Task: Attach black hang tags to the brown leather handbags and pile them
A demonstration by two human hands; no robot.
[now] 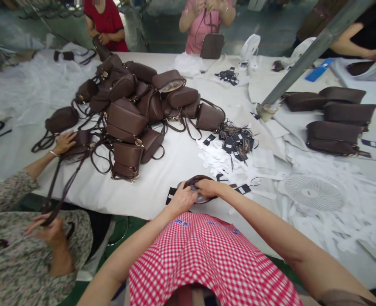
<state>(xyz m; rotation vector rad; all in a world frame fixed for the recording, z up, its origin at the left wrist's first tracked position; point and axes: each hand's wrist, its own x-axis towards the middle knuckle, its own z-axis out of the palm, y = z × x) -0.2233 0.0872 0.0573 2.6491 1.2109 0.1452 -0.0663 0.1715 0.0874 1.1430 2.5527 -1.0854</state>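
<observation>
A small brown handbag (203, 200) lies open at the table's front edge, close to my body, its pale lining showing. My left hand (184, 197) grips the left side of its opening, fingers bent together at the rim. From the right, my right hand (207, 188) reaches over the rim, with its curled fingers closed at the lining; the fingertips are partly hidden. A black tag (171, 196) sticks out left of the bag. Another black tag (243, 189) lies to its right, near my right forearm.
Brown handbags (125, 119) are heaped at left centre. Black tags (235, 140) and white strips (219, 159) lie ahead. On the right are a white fan (312, 192), more bags (334, 136) and a slanted metal pole (302, 63). A co-worker's hand (65, 142) touches a bag on the left; others work opposite.
</observation>
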